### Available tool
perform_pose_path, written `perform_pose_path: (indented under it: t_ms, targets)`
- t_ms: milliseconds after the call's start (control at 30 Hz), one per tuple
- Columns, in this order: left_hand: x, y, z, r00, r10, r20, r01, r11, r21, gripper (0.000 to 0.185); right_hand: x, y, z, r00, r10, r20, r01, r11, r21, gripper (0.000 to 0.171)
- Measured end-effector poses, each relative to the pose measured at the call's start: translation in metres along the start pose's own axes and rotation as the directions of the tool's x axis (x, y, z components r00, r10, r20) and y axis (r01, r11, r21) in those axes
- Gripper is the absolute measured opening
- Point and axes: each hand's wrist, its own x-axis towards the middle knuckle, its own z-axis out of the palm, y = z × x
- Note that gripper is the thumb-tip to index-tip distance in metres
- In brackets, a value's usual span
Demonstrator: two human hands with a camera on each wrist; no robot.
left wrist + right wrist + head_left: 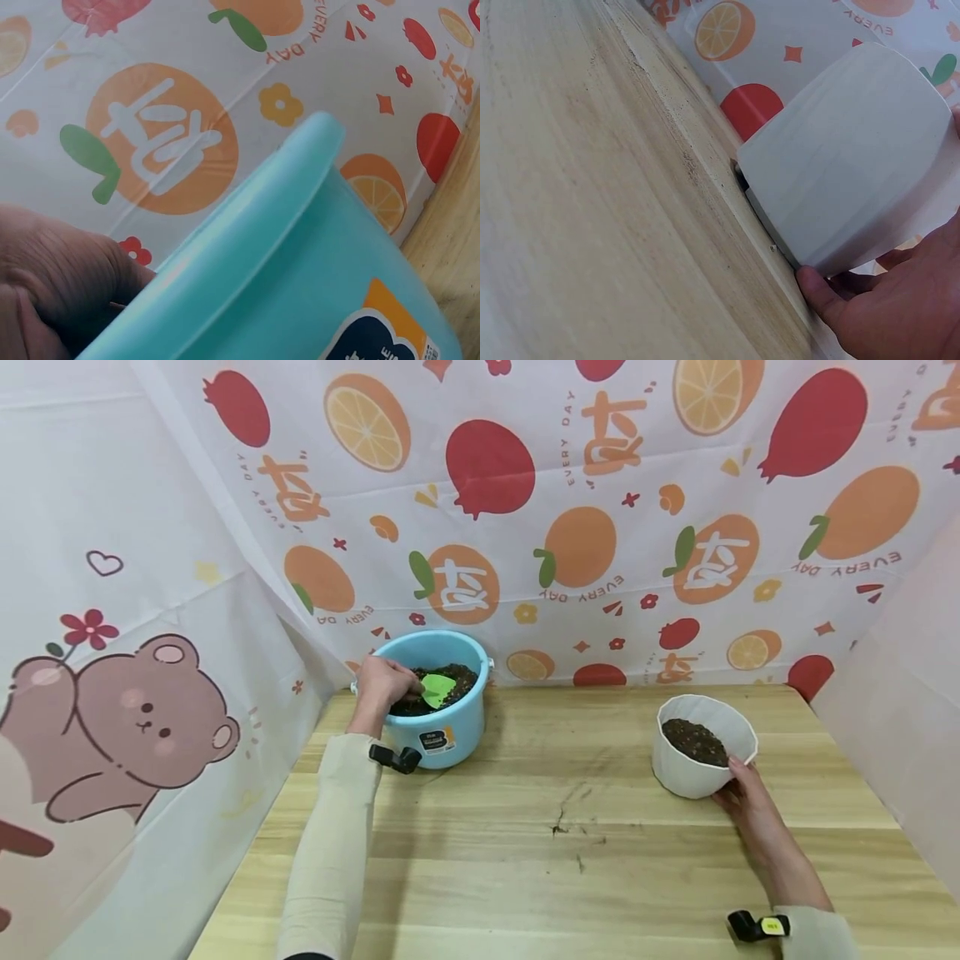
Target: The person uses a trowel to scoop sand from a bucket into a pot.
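Observation:
A light-blue bucket (465, 722) stands at the back left, holding dark soil (459, 677). Over its rim reaches my left hand (384, 683), which grips a small green trowel (437, 690) whose blade lies against the soil. In the left wrist view the bucket wall (300, 262) hides most of the fingers and the whole trowel. On the right side, my right hand (742, 793) holds a white faceted pot (678, 768) by its near side, thumb at the rim. Dark soil (693, 742) partly fills this pot. The right wrist view shows fingertips (817, 289) at the pot's lower edge.
Dark crumbs and smudges (558, 827) mark the middle of the wooden table (510, 877). A fruit-patterned cloth (555, 468) hangs behind the table's back edge, and a bear-printed cloth (150, 718) is on the left.

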Motion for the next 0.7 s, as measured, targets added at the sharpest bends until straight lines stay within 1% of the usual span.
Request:
perform_pose_path:
  t_ms: [167, 300, 400, 467, 567, 700]
  targets:
    - [0.0000, -0.0001, -0.0035, 1.000, -0.013, 0.013, 0.013, 0.999, -0.043, 0.017, 0.0021, -0.0003, 0.0014, 1.000, 0.011, -0.007, -0.011, 1.000, -0.007, 0.049]
    - [-0.0003, -0.0006, -0.0043, 0.999, -0.037, 0.018, 0.038, 0.998, -0.057, 0.009, 0.0023, 0.0014, 0.0033, 1.000, 0.022, -0.009, -0.022, 1.000, -0.005, 0.049]
    - [-0.0004, -0.0008, -0.0026, 0.999, -0.036, 0.038, 0.038, 0.997, -0.071, 0.003, 0.0016, 0.0038, 0.0028, 1.000, 0.028, -0.013, -0.028, 1.000, -0.003, 0.046]
    - [-0.0003, -0.0007, -0.0012, 0.998, -0.033, 0.050, 0.036, 0.997, -0.061, 0.002, 0.0010, 0.0042, 0.0020, 0.999, 0.029, -0.017, -0.029, 1.000, -0.002, 0.046]
    - [0.0002, 0.0000, 0.0003, 0.997, -0.035, 0.065, 0.036, 0.999, -0.013, 0.005, 0.0004, 0.0022, 0.0014, 0.999, 0.026, -0.020, -0.026, 1.000, -0.004, 0.048]
    - [0.0025, 0.0023, 0.0017, 0.997, -0.042, 0.066, 0.041, 0.999, 0.006, 0.007, 0.0009, -0.0008, 0.0013, 0.999, 0.025, -0.022, -0.025, 1.000, -0.006, 0.051]
